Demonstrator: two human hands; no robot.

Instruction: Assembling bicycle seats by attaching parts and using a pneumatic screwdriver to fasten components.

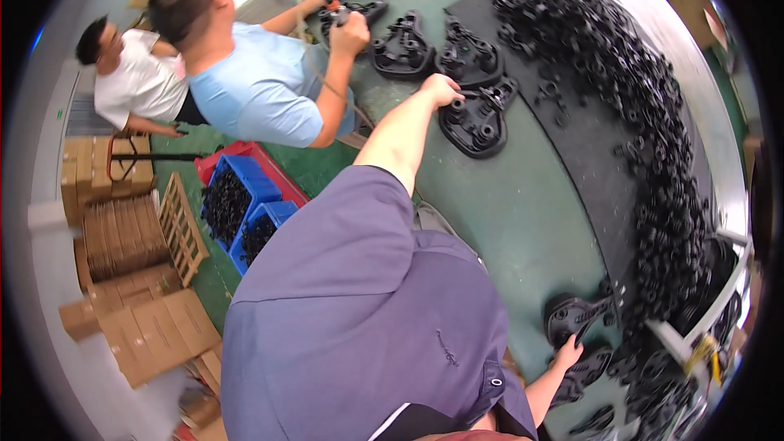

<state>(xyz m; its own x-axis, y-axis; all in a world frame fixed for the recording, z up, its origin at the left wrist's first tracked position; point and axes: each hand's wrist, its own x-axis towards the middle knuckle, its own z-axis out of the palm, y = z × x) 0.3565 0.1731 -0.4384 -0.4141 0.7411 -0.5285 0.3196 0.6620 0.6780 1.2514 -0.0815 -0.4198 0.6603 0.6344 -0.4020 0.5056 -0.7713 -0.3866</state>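
Note:
My left hand [443, 91] reaches far out over the green work table and grips the edge of a black, roughly triangular plastic part [476, 126]. Just beyond it lies a second such part [471, 59], its posts and rings facing up. Another one [403, 47] is to the left of that, nearer the co-worker. Down at the lower right, my right hand [569, 352] is closed on the edge of a similar black part [567, 318] with a narrow end. Under and beside that hand lies one more dark part [586, 367], partly hidden by it.
A long heap of small black pieces [608, 41] covers the dark mat [563, 139] along the table's far right. A co-worker in light blue [261, 82] holds a power tool [337, 15] over another part. Blue crates [255, 177] and cardboard boxes [159, 331] stand at left.

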